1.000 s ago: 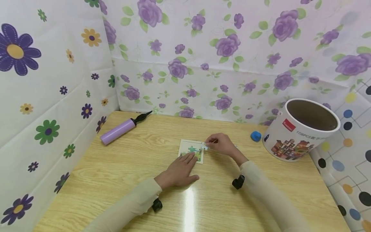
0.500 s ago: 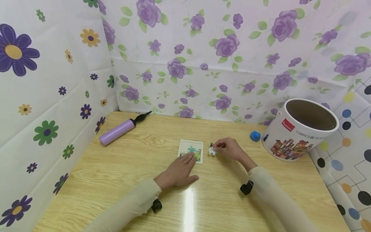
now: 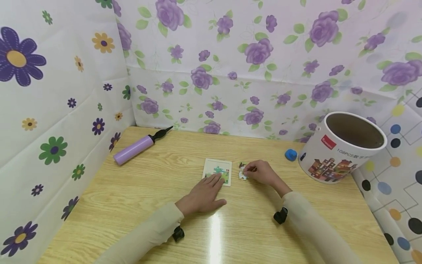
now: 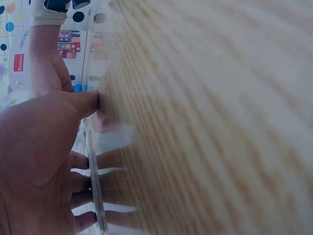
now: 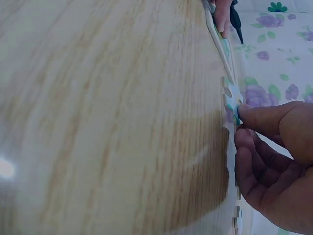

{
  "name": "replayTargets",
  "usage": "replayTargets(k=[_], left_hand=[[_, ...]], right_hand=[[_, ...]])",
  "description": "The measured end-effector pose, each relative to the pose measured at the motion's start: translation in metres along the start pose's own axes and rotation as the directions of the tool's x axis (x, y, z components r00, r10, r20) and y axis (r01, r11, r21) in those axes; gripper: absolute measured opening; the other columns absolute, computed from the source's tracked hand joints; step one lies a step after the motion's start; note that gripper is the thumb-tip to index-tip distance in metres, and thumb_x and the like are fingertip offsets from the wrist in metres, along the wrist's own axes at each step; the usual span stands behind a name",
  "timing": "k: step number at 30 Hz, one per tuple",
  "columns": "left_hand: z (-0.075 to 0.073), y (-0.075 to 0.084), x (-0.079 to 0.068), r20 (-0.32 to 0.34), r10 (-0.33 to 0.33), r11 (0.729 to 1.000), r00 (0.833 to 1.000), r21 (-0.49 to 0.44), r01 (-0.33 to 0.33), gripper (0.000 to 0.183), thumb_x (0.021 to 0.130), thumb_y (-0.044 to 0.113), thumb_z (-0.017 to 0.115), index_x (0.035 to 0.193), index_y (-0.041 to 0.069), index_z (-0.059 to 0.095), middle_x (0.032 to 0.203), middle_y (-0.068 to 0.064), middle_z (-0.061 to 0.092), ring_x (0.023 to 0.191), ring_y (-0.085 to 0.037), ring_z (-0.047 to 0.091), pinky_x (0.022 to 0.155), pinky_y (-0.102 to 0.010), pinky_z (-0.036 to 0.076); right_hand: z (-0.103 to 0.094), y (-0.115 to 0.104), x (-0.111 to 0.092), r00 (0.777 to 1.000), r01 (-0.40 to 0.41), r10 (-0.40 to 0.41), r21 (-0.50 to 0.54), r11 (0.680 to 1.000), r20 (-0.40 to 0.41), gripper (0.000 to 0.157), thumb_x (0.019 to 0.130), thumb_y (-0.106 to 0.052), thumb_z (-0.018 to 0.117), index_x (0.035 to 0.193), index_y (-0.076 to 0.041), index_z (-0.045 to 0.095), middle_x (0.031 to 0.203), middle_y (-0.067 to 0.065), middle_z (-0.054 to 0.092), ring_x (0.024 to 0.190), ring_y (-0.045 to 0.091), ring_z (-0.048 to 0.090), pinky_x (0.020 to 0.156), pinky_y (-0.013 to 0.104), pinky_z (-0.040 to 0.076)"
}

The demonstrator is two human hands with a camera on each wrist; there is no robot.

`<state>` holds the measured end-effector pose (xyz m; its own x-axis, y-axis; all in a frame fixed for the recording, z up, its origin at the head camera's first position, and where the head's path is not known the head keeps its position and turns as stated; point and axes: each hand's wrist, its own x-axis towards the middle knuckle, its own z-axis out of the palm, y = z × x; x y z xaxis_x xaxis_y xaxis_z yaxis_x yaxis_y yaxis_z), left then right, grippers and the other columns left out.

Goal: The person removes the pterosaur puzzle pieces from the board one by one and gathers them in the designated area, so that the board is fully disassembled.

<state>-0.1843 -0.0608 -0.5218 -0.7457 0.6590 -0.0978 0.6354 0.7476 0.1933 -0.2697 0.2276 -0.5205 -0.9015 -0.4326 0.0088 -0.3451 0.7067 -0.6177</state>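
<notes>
My left hand (image 3: 202,194) lies with its fingers extended over the lower part of a small square jigsaw board (image 3: 208,165). A green and pale picture shows inside the board's cream frame. In the left wrist view its fingertips rest on the thin board edge (image 4: 95,183). Just right of the board, my right hand (image 3: 262,172) pinches a pale blue-white puzzle piece (image 3: 242,176) between thumb and fingers. The right wrist view shows this puzzle piece (image 5: 233,96) low over the tabletop at the thumb tip. Another piece with dark marks (image 3: 242,165) lies just behind it.
A blue rubber-duck-like toy (image 3: 291,154) sits beside a large white printed bucket (image 3: 329,161) at the right. A purple hand pump (image 3: 135,149) with a black nozzle lies at the back left. Flowered cloth (image 3: 211,91) borders the table's back.
My right hand has drawn back from the board's upper right edge with the puzzle piece, moving right and slightly nearer to me. My left hand stays in place on the board.
</notes>
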Motion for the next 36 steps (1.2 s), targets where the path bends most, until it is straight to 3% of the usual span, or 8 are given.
replayTargets(k=[15,22,29,36], left_hand=[[-0.004,0.002,-0.002,-0.010,0.016,1.000,1.000,0.026,-0.015,0.079,0.105,0.056,0.045,0.160,0.002,0.030,0.168,-0.019,0.022,0.155,-0.033,0.024,0.123,-0.046,0.027],[-0.007,0.005,-0.001,0.004,0.029,0.998,1.000,0.061,-0.029,0.080,0.105,0.056,0.044,0.159,-0.001,0.031,0.164,-0.019,0.029,0.153,-0.032,0.025,0.124,-0.042,0.023],[-0.003,0.010,-0.001,-0.046,0.026,0.986,0.999,0.168,-0.018,0.073,0.105,0.055,0.044,0.157,0.004,0.038,0.159,-0.014,0.039,0.147,-0.031,0.036,0.119,-0.045,0.034],[-0.003,0.015,-0.004,-0.095,0.029,0.978,0.995,0.209,-0.008,0.067,0.105,0.052,0.048,0.155,0.008,0.045,0.155,-0.012,0.047,0.139,-0.029,0.046,0.115,-0.044,0.039]], right_hand=[[0.001,-0.002,0.003,0.999,-0.041,0.040,-0.024,0.999,-0.011,0.010,0.097,-0.021,0.072,0.101,-0.016,0.080,0.094,-0.004,0.074,0.082,0.012,0.064,0.074,0.034,0.055],[-0.002,-0.009,0.010,1.000,-0.007,0.007,0.003,1.000,-0.022,0.012,0.099,-0.021,0.069,0.104,-0.015,0.079,0.096,-0.004,0.074,0.084,0.013,0.065,0.078,0.036,0.056],[0.001,-0.026,0.016,0.999,0.034,-0.034,0.028,0.999,0.003,0.018,0.100,-0.019,0.068,0.110,-0.008,0.078,0.100,0.001,0.074,0.088,0.015,0.067,0.080,0.037,0.057],[0.011,-0.037,0.028,0.998,0.053,-0.054,0.028,0.998,0.037,0.020,0.101,-0.022,0.067,0.112,-0.010,0.078,0.099,-0.002,0.074,0.087,0.012,0.066,0.081,0.037,0.057]])
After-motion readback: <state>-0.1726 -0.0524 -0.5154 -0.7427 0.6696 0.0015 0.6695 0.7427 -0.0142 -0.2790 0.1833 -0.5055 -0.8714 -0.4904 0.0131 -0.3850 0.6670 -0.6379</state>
